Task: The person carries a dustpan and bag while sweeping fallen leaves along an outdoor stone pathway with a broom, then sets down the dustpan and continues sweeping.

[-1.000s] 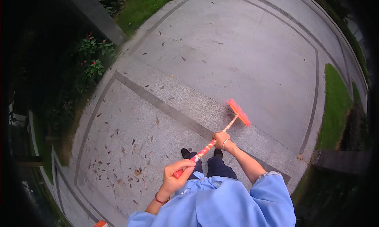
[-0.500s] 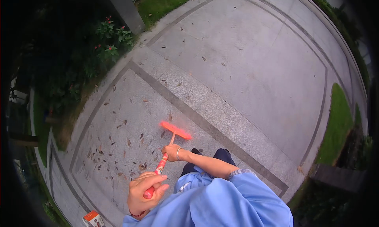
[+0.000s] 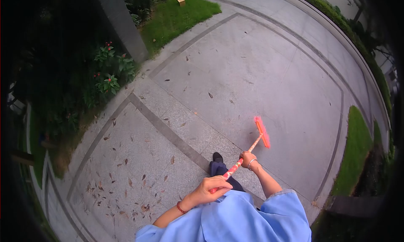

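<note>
A broom with a pink-orange bristle head (image 3: 261,132) and a red patterned handle slants across the paving in front of my body. My left hand (image 3: 211,189) is closed round the top end of the handle, near my waist. Lower down the handle, my right hand (image 3: 248,158) grips it, with a silver bangle on the wrist. The broom head is to the right of my feet, over smooth grey paving. Whether the bristles touch the ground is hard to tell. Dry leaves (image 3: 144,208) lie scattered on the paving to the left.
A dark shoe (image 3: 217,157) shows just left of my right hand. At the left are a grey pillar (image 3: 122,23) and red-flowered plants (image 3: 108,83). Grass (image 3: 181,17) borders the paving at the upper left, with another grass patch (image 3: 353,149) at the right.
The broom head first swung left toward the leaves, then back right over the smooth paving. Both hands moved with it and kept their grip. One foot now shows farther forward.
</note>
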Demonstrator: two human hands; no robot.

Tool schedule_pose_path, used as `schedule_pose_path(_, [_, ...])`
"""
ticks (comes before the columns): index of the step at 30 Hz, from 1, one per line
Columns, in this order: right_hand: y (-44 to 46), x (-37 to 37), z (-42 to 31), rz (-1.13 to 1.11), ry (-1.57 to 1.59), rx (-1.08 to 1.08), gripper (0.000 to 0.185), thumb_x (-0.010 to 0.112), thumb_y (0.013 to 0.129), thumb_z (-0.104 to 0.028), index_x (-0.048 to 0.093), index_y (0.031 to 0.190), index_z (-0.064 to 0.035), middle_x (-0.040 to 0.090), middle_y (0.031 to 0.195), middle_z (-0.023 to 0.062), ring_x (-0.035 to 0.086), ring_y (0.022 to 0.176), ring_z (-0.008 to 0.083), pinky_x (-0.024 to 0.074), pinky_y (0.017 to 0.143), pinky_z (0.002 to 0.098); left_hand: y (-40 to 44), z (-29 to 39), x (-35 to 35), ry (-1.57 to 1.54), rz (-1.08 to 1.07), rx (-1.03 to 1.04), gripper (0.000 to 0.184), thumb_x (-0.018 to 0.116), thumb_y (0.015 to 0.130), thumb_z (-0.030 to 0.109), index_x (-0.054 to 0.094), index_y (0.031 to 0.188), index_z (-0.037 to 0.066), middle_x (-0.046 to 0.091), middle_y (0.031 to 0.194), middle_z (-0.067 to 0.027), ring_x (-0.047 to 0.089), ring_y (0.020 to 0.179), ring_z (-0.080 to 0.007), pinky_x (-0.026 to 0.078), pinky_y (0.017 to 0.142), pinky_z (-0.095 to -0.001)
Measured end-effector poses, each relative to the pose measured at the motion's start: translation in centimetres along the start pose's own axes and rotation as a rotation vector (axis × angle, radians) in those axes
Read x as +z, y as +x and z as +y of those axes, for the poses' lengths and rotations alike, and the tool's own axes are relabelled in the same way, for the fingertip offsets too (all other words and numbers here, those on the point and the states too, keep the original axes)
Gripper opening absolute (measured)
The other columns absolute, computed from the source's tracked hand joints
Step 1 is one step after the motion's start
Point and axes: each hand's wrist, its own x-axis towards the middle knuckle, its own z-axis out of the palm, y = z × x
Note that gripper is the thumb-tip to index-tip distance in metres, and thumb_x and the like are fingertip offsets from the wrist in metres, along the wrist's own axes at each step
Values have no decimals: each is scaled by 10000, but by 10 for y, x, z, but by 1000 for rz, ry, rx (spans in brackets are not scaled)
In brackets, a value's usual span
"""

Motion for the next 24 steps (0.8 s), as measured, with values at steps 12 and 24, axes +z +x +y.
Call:
schedule_pose_path(12, [165,-50,-132,-162,213,-396,144,604,664,-174,603,762,-69,588,842,128,586,798,314,472,679,404,133,53,-99,402,236,-360,130,629,671,-35,613,796,-1,569,647,-61,545,582,-175,442,585,-286])
schedule_pose_path(24, [173,-152,-193,-91,227,-590,129,585,631,-154,553,706,-54,562,783,92,587,752,295,479,635,389,161,102,-156,140,173,165,303,699,581,-23,571,856,-33,539,628,-92,532,568,-237,463,595,-325])
